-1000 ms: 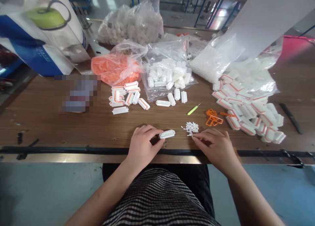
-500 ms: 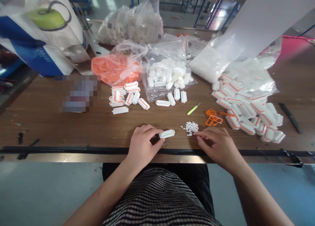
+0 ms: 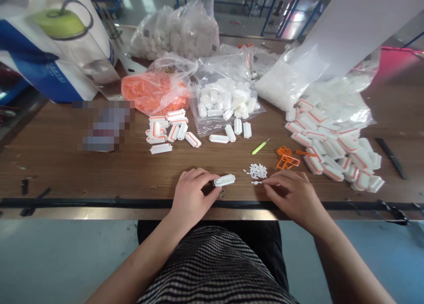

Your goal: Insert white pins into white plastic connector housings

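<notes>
Head view: left hand (image 3: 191, 191) pinches one end of a white housing (image 3: 225, 180) just above the near table edge, holed face showing; right hand (image 3: 293, 192) has thumb and forefinger narrow at the near edge of the small white pegs (image 3: 258, 170), can't tell if one is gripped. Held housing shows no orange trim, so looks unfinished; how many holes are filled, too small to tell. Orange-trimmed housings (image 3: 334, 146) heaped at right look further along; loose orange frames (image 3: 287, 158) lie unused
</notes>
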A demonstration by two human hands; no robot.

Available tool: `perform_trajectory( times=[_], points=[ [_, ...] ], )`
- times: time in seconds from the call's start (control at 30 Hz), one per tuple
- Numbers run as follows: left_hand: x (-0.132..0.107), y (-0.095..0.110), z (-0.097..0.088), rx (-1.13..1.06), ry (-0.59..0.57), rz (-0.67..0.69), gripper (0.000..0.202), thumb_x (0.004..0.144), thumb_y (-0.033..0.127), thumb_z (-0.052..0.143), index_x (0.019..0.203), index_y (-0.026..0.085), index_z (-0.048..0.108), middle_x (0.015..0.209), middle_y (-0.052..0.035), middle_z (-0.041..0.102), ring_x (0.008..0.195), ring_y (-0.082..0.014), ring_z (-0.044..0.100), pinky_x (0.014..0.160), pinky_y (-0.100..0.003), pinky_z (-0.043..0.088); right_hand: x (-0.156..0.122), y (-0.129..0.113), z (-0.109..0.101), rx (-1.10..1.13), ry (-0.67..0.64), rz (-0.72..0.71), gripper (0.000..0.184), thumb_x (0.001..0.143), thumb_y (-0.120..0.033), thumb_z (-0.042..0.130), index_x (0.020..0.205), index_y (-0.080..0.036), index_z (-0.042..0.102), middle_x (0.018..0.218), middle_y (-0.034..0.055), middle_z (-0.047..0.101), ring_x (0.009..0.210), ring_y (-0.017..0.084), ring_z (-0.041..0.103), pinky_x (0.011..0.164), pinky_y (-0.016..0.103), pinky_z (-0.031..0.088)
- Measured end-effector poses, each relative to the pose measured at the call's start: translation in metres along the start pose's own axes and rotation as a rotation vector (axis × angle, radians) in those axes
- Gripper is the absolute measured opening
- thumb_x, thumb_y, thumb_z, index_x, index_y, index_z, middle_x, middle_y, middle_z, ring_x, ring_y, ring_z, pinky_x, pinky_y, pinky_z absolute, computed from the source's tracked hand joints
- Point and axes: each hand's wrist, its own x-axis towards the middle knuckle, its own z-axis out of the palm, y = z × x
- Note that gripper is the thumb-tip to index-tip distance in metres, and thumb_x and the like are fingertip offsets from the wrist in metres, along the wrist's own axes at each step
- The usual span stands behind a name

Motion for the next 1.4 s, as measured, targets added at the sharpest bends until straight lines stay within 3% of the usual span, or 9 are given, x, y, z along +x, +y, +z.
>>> perform_trajectory(
  times=[0.13,0.3,0.5,0.67,1.03,1.13,1.23,1.4],
  points=[
    [0.000,0.000,0.000,0.000,0.005,0.004,0.015,0.081,0.021,0.074,0.096,0.024,0.071,0.088,0.0003,0.073,0.083,-0.0195,0.065,0.077,-0.038,0.045,0.000,-0.004,0.005,-0.060,0.016,0.053,0.019,0.088,-0.032,0.059,0.078,-0.022,0.071,0.072,0.0000,0.069,0.070,0.019,0.065,0.075,0.037,0.037],
    [0.000,0.000,-0.001,-0.002,-0.005,-0.003,0.014,0.082,0.022,0.073,0.096,0.024,0.071,0.089,-0.0003,0.073,0.083,-0.0200,0.065,0.077,-0.038,0.044,0.004,0.001,0.002,-0.019,-0.055,-0.021,0.020,0.088,-0.025,0.055,0.075,-0.023,0.071,0.077,0.0020,0.071,0.074,0.019,0.066,0.076,0.037,0.040],
    [0.000,0.000,-0.001,-0.001,-0.006,-0.001,0.014,0.082,0.023,0.073,0.096,0.025,0.071,0.089,-0.0004,0.073,0.083,-0.0204,0.065,0.077,-0.039,0.045,0.002,0.005,-0.005,0.044,-0.077,0.023,0.021,0.091,-0.029,0.053,0.091,-0.024,0.074,0.086,0.0033,0.074,0.080,0.021,0.069,0.078,0.038,0.044],
    [0.000,0.001,-0.001,-0.004,-0.012,-0.011,0.014,0.083,0.023,0.073,0.097,0.024,0.071,0.089,-0.0002,0.073,0.084,-0.0199,0.065,0.077,-0.038,0.045,0.000,0.005,-0.004,0.009,-0.075,0.072,0.023,0.092,-0.033,0.055,0.085,-0.023,0.074,0.079,0.0027,0.073,0.074,0.020,0.068,0.074,0.038,0.042],
    [0.000,0.001,0.000,-0.005,-0.004,-0.006,0.013,0.083,0.023,0.072,0.095,0.025,0.071,0.089,-0.0005,0.073,0.084,-0.0205,0.065,0.077,-0.039,0.044,0.006,0.006,-0.009,-0.070,-0.141,-0.024,0.024,0.089,-0.027,0.054,0.070,-0.023,0.067,0.066,-0.0003,0.066,0.065,0.017,0.062,0.072,0.036,0.037],
    [0.000,0.001,0.000,-0.005,-0.001,-0.002,0.013,0.082,0.022,0.072,0.095,0.024,0.071,0.089,-0.0002,0.073,0.083,-0.0204,0.065,0.076,-0.039,0.044,0.013,-0.005,-0.007,0.034,-0.110,0.041,0.021,0.087,-0.028,0.058,0.068,-0.023,0.065,0.064,-0.0012,0.064,0.062,0.017,0.059,0.071,0.035,0.039],
    [0.000,0.001,0.000,-0.008,-0.003,-0.006,0.014,0.082,0.023,0.072,0.096,0.025,0.071,0.090,0.0000,0.073,0.084,-0.0205,0.065,0.077,-0.039,0.044,0.025,-0.027,0.000,0.254,-0.066,0.104,0.016,0.088,-0.029,0.060,0.075,-0.023,0.067,0.073,0.0000,0.069,0.071,0.017,0.063,0.072,0.033,0.044],
    [-0.001,0.001,0.000,-0.011,-0.003,-0.011,0.013,0.082,0.023,0.072,0.095,0.025,0.071,0.089,-0.0001,0.072,0.084,-0.0206,0.064,0.078,-0.039,0.044,0.045,-0.057,0.014,0.344,-0.136,0.055,0.016,0.089,-0.024,0.058,0.076,-0.022,0.067,0.070,-0.0016,0.066,0.068,0.015,0.060,0.072,0.032,0.042]
  ],
)
